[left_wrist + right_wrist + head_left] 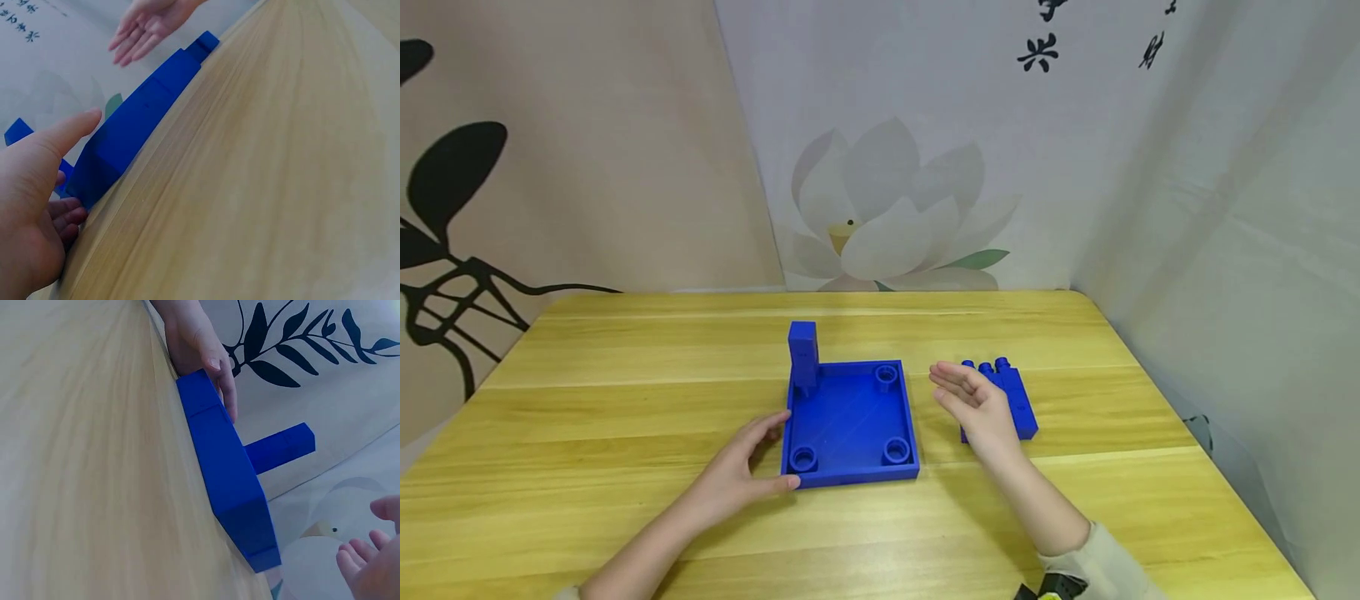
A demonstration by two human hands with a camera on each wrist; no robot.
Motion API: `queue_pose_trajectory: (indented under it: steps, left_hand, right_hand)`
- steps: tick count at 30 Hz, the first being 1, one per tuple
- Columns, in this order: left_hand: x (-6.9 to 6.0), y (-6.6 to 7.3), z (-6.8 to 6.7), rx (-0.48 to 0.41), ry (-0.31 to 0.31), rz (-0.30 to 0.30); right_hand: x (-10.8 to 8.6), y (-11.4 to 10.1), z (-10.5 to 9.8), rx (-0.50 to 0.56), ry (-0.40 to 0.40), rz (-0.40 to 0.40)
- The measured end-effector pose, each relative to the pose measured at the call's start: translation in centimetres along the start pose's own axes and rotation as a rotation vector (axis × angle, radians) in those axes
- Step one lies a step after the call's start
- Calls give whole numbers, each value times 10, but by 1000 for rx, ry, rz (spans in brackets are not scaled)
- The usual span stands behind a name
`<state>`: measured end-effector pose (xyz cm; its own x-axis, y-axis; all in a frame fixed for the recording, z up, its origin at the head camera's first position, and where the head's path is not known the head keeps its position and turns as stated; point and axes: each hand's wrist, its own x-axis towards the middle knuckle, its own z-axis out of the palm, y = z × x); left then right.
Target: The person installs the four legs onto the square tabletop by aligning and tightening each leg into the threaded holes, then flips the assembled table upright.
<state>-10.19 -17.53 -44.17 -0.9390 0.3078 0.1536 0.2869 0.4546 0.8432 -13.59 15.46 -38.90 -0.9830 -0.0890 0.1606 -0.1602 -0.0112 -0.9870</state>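
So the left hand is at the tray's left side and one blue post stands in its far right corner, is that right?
Not quite: the blue post stands in the far left corner of the tray, not the far right, as the head view shows.

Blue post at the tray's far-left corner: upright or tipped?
Upright: the right wrist view shows the blue post rising square from the tray.

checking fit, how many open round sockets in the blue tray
3: near left socket, near right socket, far right socket; the upright post may hide another far left.
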Motion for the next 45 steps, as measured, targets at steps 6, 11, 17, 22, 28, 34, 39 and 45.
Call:
queue_pose_trajectory:
  steps: [6,11,17,22,28,34,39,45]
  left_hand:
    - [3,-3,-2,39,-21,37]
    - [9,-7,-7,28,-43,20]
    - [13,-8,-11,16,-76,16]
    - [17,-10,-14,26,-108,14]
    - [19,-15,-18,39,-127,-3]
    - [19,-16,-19,37,-136,-11]
    - [19,-14,-19,40,-137,-15]
    - [19,-14,-19,36,-141,-9]
  right_hand:
    - [-10,-4,-20,-23,46,-50]
    - [-15,-2,-39,-77,84,-49]
    - [-20,2,-62,-104,147,-25]
    - [-23,4,-77,-80,227,-27]
    - [-26,13,-88,-206,279,47]
    - [-28,22,-96,-295,272,142]
    - [-29,29,-100,-279,262,173]
    - [-28,35,-103,-294,231,220]
